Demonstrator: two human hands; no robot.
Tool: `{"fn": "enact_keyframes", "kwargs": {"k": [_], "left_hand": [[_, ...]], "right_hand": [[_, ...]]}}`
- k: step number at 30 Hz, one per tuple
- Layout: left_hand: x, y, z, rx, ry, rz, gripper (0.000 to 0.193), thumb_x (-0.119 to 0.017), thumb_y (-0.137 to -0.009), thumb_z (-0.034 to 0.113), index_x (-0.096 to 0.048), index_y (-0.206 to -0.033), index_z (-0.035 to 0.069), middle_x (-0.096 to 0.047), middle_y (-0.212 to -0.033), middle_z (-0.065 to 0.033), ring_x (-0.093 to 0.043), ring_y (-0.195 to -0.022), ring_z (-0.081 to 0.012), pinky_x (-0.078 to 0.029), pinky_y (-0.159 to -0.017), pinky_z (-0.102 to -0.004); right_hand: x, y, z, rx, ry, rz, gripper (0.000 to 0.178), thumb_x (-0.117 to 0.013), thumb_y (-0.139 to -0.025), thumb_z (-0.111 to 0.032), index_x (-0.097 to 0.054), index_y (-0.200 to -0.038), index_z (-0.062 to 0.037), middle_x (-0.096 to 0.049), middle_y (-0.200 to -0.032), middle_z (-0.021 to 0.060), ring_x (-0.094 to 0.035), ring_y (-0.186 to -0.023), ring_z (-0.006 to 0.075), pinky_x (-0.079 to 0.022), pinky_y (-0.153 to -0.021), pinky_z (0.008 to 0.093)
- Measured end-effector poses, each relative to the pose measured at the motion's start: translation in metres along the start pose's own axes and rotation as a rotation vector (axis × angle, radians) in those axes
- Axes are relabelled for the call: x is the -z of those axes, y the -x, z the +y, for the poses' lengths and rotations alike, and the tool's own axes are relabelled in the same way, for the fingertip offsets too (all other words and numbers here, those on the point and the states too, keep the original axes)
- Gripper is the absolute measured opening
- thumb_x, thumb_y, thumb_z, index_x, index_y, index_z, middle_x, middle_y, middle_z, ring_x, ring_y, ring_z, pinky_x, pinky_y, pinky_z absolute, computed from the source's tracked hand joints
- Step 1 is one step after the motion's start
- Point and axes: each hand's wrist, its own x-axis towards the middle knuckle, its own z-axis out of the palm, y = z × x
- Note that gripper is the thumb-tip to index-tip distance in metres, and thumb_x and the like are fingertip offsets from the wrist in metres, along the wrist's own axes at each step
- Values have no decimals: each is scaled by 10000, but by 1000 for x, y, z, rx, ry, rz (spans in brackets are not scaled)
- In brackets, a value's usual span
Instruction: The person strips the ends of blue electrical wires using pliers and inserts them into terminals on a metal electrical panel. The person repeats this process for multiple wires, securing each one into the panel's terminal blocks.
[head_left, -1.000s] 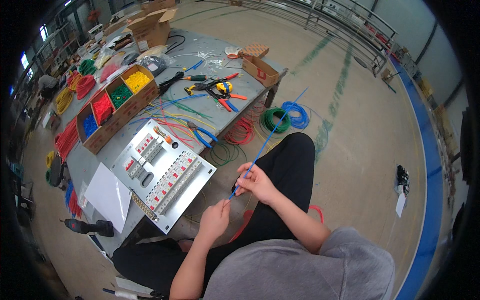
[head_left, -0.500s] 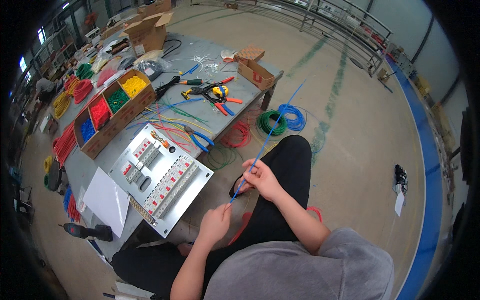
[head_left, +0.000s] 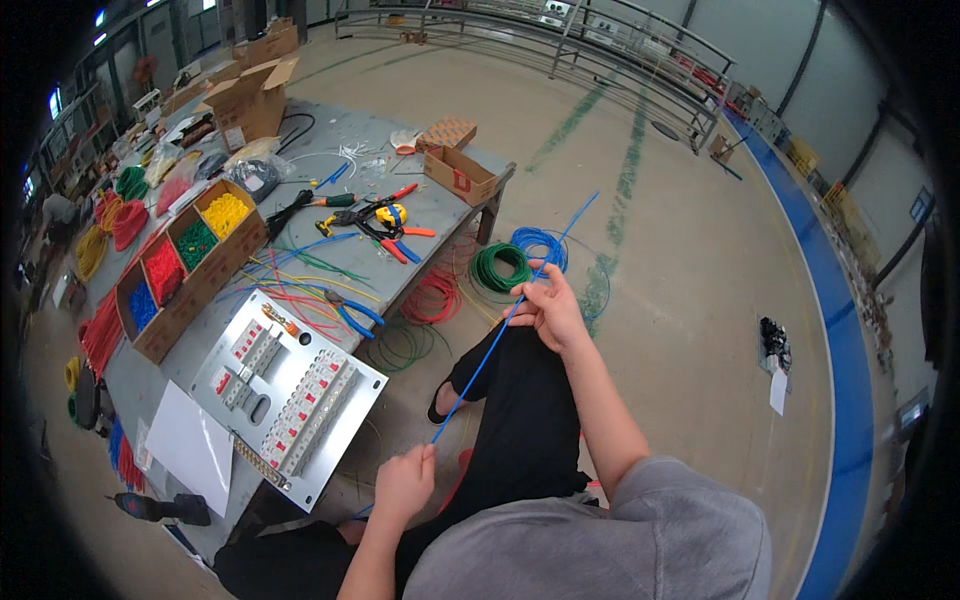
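Observation:
A blue wire (head_left: pixel 481 372) runs slantwise over my lap, its upper end pointing away over the floor. My left hand (head_left: pixel 405 484) is a closed fist around its lower part, and a short blue piece shows below that hand. Farther up, my right hand (head_left: pixel 549 308) pinches the wire between thumb and fingers, the other fingers loosely curled. To the left of my hands, a metal mounting plate (head_left: pixel 338 440) with rows of white circuit breakers (head_left: pixel 308 412) lies at the table's edge. Blue-handled pliers (head_left: pixel 352 312) rest just beyond the plate.
On the grey table (head_left: pixel 330 120) stand a divided cardboard box (head_left: pixel 160 345) of coloured small parts, more hand tools, loose wires and a small carton (head_left: pixel 460 176). A cordless drill (head_left: pixel 160 507) lies at the near left. Green (head_left: pixel 499 267), blue and red wire coils lie on the floor.
My right hand has slid up along the wire, away from the left hand, so a longer stretch spans between them. The view has shifted, moving the table leftward in the picture.

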Motion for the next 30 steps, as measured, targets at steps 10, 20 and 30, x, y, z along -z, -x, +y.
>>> {"fn": "enact_keyframes", "kwargs": {"k": [10, 20, 30], "left_hand": [[-10, 1, -5, -58, -230, -43, 404, -508, -1100, 363, -658, -863, 73, -688, -668, -234, -698, -623, -463, -549, -611, -601], [-22, 0, -1, -74, -231, -76, 411, -505, -1101, 359, -659, -851, 72, -691, -667, -231, -704, -619, -456, -554, -605, -591], [-26, 0, 3, -42, -227, -117, 417, -500, -1098, 370, -662, -864, 65, -684, -689, -261, -699, -654, -484, -558, -642, -605]], "right_hand": [[43, -29, -52, 39, 127, 138, 639, -626, -1050, -47, -297, -1594, -109, -701, -1148, 177, -785, -835, 352, -686, -684, 447], [63, -31, -70, 156, 155, 123, 709, -659, -1033, -43, -272, -1625, -94, -695, -1179, 209, -784, -835, 342, -693, -680, 435], [92, -25, -119, 238, 240, 166, 648, -652, -1022, -39, -324, -1578, -98, -680, -1194, 191, -789, -848, 361, -694, -681, 458]]}}
